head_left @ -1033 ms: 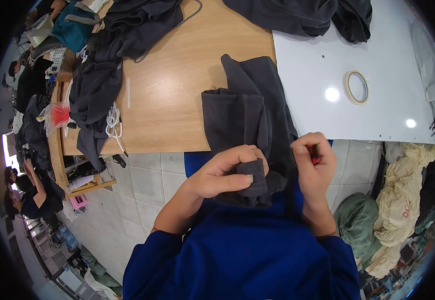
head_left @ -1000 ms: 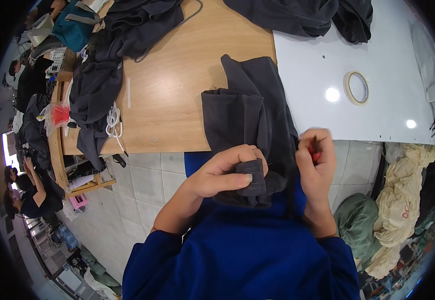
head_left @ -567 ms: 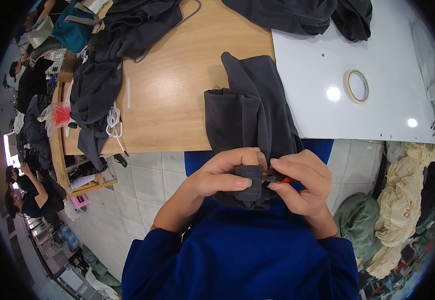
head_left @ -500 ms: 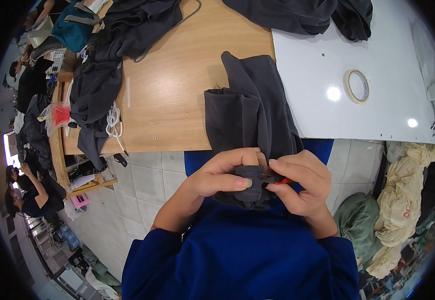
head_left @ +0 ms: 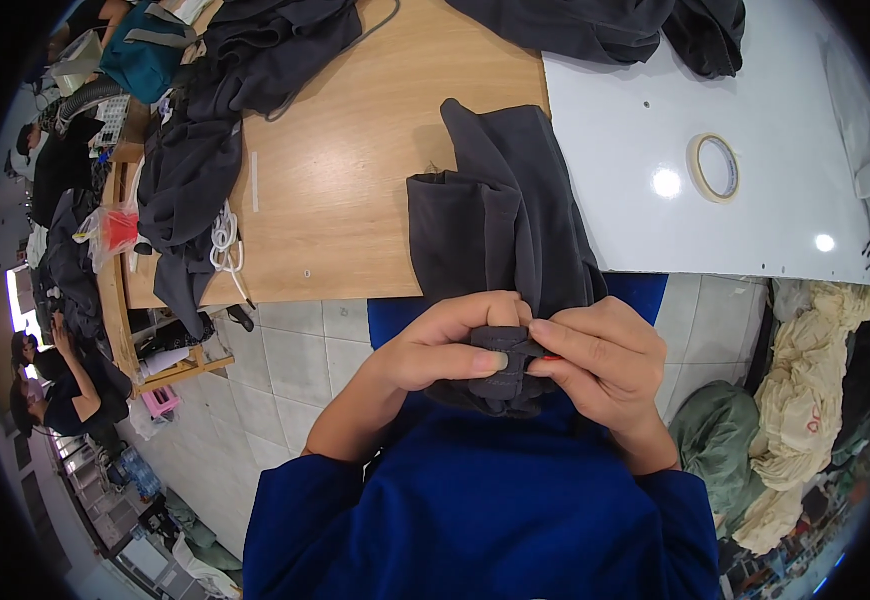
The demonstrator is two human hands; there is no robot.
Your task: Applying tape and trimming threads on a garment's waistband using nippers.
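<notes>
A dark grey garment (head_left: 480, 235) runs from the table down over its front edge toward my lap. My left hand (head_left: 445, 345) grips a folded, stitched part of it, thumb on top and fingers behind. Close against that fold, my right hand (head_left: 605, 355) pinches a small tool with a red part (head_left: 551, 357). Only a bit of red shows between thumb and fingers, so its exact kind is hidden. The fingertips of my right hand touch or nearly touch the cloth.
A roll of tape (head_left: 698, 168) lies on the white tabletop (head_left: 615, 150), right of the wooden tabletop (head_left: 335, 200). More dark garments (head_left: 190, 170) and a white cord (head_left: 225, 240) are at left. Cream cloth (head_left: 805, 390) and green cloth (head_left: 717, 430) are heaped at right. Another person (head_left: 80, 375) is far left.
My right hand has closed in on the fold, and less of the red tool shows now. The stitched fold has turned slightly in my left hand's grip.
</notes>
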